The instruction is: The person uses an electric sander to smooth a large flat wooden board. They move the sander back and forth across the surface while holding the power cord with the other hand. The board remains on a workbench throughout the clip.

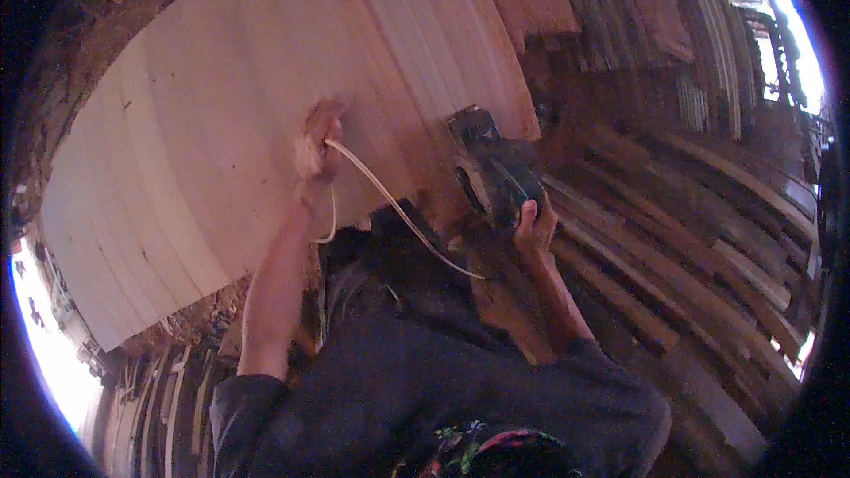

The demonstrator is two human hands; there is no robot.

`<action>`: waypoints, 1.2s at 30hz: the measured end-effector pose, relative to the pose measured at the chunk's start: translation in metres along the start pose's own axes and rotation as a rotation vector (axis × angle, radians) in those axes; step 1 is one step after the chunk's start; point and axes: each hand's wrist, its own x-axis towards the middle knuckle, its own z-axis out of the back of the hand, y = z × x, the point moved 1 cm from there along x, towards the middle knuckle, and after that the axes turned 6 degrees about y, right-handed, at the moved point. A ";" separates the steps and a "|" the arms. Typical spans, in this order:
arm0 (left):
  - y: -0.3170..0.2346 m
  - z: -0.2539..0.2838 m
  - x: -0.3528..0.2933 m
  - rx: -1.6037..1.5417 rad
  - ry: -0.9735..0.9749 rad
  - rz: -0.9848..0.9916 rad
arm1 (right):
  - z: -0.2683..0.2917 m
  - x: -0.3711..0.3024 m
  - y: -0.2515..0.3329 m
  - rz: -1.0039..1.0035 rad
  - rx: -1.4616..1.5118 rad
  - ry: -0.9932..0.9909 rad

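Note:
A wide pale wooden panel (204, 124), made of boards joined edge to edge, spreads out in front of me. My right hand (536, 226) is closed around the rear handle of a dark, boxy power tool that looks like a belt sander (500, 173). The sander is at the panel's right edge, its front end over the wood; whether it touches the surface I cannot tell. Over the middle of the panel, my left hand (320, 143), slightly blurred, grips a cream-coloured power cord (381, 188). From there the cord curves down to the right, and another length hangs below the hand.
Long wooden boards (655, 265) lie in rows on the right. More planks (717, 53) lean upright at the far right. A brown wood block (542, 11) sits beyond the panel's right edge. Stacked timber (168, 398) stands at the lower left.

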 end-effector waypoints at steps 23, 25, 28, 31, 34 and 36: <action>-0.008 0.012 0.018 0.127 0.009 -0.101 | -0.191 0.600 0.352 0.220 -0.322 0.196; -0.005 0.012 0.012 0.136 0.007 -0.088 | -0.201 0.599 0.351 0.273 -0.297 0.174; -0.010 0.014 0.005 0.140 -0.044 0.028 | -0.202 0.571 0.334 0.344 -0.241 0.126; 0.000 0.020 -0.010 -0.175 -0.088 0.103 | -0.183 0.515 0.307 0.381 -0.197 0.071; 0.035 0.032 -0.040 -0.243 -0.174 0.107 | -0.155 0.447 0.267 0.425 -0.126 -0.004; 0.066 0.066 -0.070 -0.211 -0.168 0.118 | -0.137 0.383 0.235 0.445 -0.041 -0.012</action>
